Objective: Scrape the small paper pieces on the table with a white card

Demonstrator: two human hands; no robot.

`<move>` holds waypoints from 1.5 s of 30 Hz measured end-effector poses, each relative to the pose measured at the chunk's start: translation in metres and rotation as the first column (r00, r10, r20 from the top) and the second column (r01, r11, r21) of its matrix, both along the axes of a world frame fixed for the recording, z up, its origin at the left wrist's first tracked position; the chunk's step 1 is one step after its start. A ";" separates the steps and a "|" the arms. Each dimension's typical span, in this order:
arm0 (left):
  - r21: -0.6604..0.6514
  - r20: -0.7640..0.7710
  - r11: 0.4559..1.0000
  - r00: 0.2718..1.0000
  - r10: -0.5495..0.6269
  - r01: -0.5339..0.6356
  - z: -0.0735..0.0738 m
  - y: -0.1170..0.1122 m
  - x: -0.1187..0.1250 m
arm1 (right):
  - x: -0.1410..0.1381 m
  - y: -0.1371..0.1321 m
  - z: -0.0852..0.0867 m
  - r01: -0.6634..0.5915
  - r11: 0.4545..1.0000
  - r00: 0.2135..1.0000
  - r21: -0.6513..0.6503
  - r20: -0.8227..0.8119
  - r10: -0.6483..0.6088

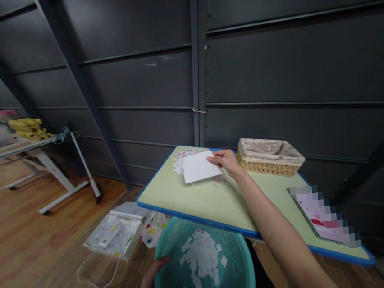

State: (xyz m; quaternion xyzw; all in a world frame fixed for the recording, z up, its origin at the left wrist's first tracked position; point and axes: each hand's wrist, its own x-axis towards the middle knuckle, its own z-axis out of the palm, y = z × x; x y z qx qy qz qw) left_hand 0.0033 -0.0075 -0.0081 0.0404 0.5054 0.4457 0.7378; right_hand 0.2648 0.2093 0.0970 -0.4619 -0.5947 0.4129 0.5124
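Note:
My right hand (225, 160) pinches the right edge of a white sheet of card (199, 167), thumb on top. The card is held tilted over the pale green table (183, 198), partly covering a pile of small paper scraps (179, 161). Below the table's front edge stands a turquoise plastic basket (246, 261) with many small white paper pieces (203, 256) inside. At the basket's left rim, my left hand (159, 266) grips it; the fingers reach over the rim and the rest is partly hidden.
A woven basket with a cloth lining (269, 168) sits at the table's back right. On the right lies a flat, partly blurred item (317, 218). A white open box (114, 235) with a cable rests on the floor at left. Behind is a dark panelled wall (136, 54).

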 end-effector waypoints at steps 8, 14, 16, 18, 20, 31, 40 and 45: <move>-0.008 -0.072 1.000 0.997 0.001 -0.002 0.010 -0.001 0.006 | 0.014 0.013 -0.007 0.157 0.975 0.904 0.160 0.374 -0.207; 0.013 -0.040 1.000 0.999 0.004 -0.004 0.012 0.000 0.006 | 0.015 0.013 -0.010 0.102 0.982 0.890 0.156 0.426 -0.160; 0.011 -0.045 1.000 0.999 0.004 -0.003 0.013 0.000 0.007 | 0.017 0.013 -0.010 0.095 0.988 0.903 0.124 0.407 -0.138; 0.016 -0.048 1.000 0.999 -0.009 0.010 0.013 0.000 0.007 | 0.017 0.014 -0.011 0.119 0.986 0.918 0.120 0.365 -0.155; 0.011 -0.054 1.000 0.999 0.005 -0.004 0.013 0.000 0.007 | 0.015 0.015 -0.013 0.158 0.976 0.921 0.152 0.332 -0.201; -0.018 -0.045 1.000 0.999 -0.004 0.003 0.013 -0.002 0.007 | 0.008 0.017 -0.019 0.164 0.963 0.887 0.216 0.394 -0.240; 0.015 0.001 0.999 0.999 -0.036 0.036 0.010 0.000 0.004 | 0.009 0.012 -0.014 0.117 0.989 0.955 0.092 0.261 -0.138; 0.032 -0.078 0.999 0.997 -0.022 0.024 0.007 0.001 0.004 | 0.006 0.012 -0.016 0.096 0.991 0.946 0.096 0.299 -0.121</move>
